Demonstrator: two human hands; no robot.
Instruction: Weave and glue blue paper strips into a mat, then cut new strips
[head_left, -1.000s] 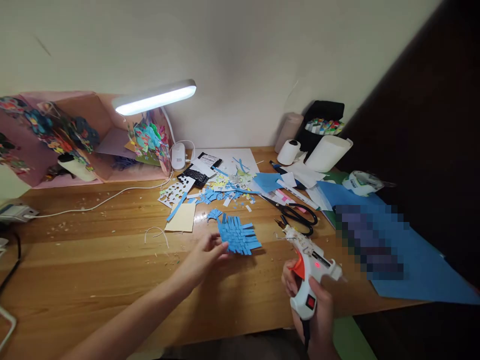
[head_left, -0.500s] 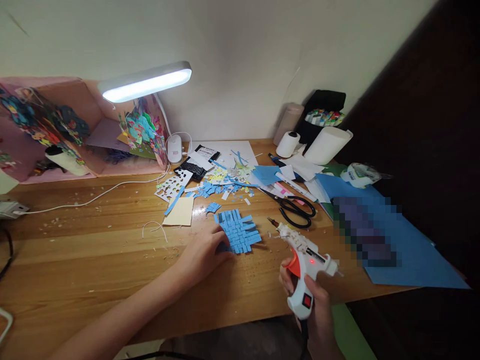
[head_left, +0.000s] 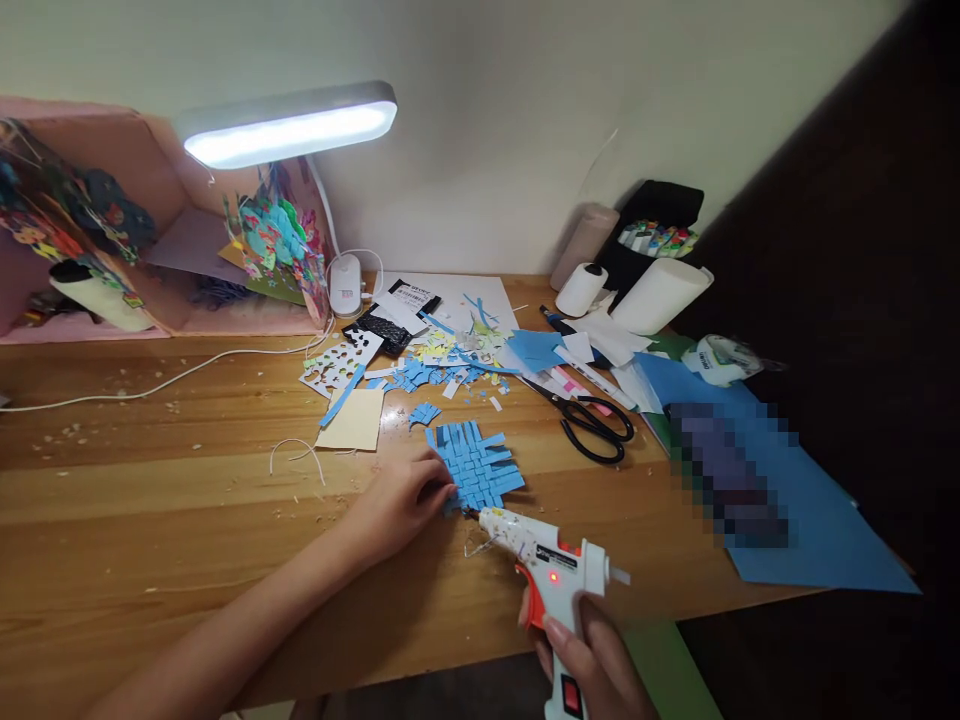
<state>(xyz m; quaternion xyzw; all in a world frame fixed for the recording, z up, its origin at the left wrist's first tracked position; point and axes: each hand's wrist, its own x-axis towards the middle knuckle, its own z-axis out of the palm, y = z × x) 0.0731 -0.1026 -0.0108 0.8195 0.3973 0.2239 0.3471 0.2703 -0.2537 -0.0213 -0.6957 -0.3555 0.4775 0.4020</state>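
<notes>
A woven mat of blue paper strips [head_left: 480, 465] lies on the wooden table, its loose strip ends fanning out at the edges. My left hand [head_left: 409, 500] pinches the mat's left, near edge between thumb and fingers. In my right hand [head_left: 589, 650] is a white hot glue gun [head_left: 551, 565] with a red trigger and a lit red light. Its nozzle points left, at the mat's near edge close to my left fingertips; whether it touches the paper I cannot tell. A fine glue thread hangs under the nozzle. A small blue woven scrap [head_left: 425, 413] lies just beyond the mat.
Black-handled scissors [head_left: 600, 425] lie right of the mat. Paper scraps [head_left: 442, 365] and a cream card [head_left: 351, 420] spread behind it. A lamp [head_left: 292, 125] hangs over a pink box [head_left: 161, 215] at left. White rolls [head_left: 664, 295] and blue sheets [head_left: 817, 500] are at right.
My right hand has brought the glue gun left and tipped it, so its nozzle is now at the mat's near edge. My left hand keeps its grip on the mat. The view has shifted slightly.
</notes>
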